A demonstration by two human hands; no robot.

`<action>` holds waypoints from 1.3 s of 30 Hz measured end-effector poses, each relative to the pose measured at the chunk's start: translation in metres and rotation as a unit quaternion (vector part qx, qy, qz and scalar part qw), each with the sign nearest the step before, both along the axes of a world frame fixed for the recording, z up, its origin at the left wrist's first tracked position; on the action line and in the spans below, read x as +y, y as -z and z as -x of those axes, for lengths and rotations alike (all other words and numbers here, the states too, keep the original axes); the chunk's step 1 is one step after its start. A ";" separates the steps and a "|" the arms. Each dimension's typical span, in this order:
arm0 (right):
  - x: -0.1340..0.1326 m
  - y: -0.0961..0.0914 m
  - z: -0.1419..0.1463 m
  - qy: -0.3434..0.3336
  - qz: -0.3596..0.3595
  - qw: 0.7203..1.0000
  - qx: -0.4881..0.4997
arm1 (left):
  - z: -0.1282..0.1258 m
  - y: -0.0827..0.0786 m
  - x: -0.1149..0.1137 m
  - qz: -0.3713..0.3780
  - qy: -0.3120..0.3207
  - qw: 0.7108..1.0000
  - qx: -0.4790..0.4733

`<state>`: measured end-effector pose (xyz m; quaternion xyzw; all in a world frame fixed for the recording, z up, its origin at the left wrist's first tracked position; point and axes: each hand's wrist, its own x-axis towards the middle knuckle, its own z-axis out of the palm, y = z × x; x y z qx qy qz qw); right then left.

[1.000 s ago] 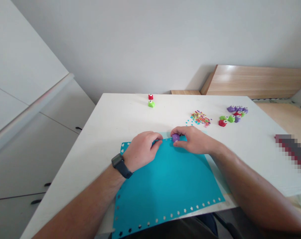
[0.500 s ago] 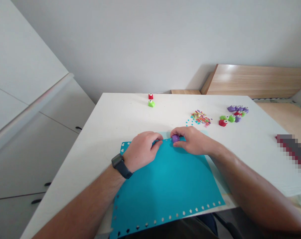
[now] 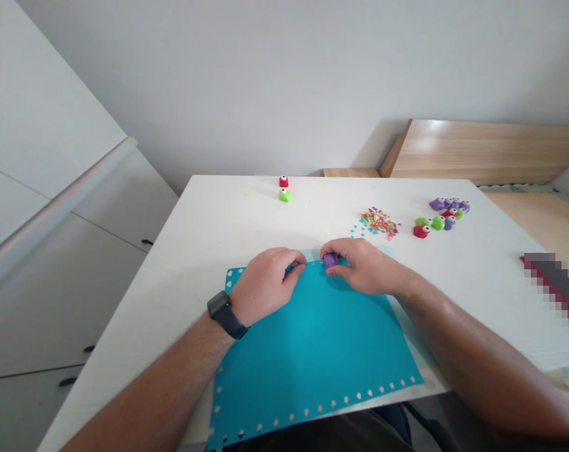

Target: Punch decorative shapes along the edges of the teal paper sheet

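A teal paper sheet (image 3: pixel 313 351) lies on the white table (image 3: pixel 209 238) in front of me, with small shapes punched out along its near and left edges. My left hand (image 3: pixel 265 282), with a dark watch on its wrist, pinches the sheet's far edge with closed fingers. My right hand (image 3: pixel 364 267) is closed around a small purple paper punch (image 3: pixel 331 260) set on that same far edge, just right of the left hand.
A red punch (image 3: pixel 283 182) and a green punch (image 3: pixel 285 196) stand at the table's far edge. A heap of coloured paper bits (image 3: pixel 379 223) lies to the right. Beyond it are several purple, green and red punches (image 3: pixel 442 215). White cabinets stand to the left.
The sheet and both hands have shifted slightly to the left; the grips are unchanged.
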<state>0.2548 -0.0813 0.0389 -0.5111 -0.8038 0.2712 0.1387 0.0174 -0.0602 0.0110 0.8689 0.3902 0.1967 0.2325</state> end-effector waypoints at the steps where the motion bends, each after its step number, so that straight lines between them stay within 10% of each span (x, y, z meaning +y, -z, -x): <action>1: 0.000 0.001 0.000 -0.001 0.001 1.000 0.000 | 0.000 0.000 0.000 0.001 0.000 1.000 0.001; 39: 0.004 -0.002 -0.015 -0.005 0.021 1.000 -0.006 | 0.003 -0.002 0.002 0.004 -0.012 1.000 0.025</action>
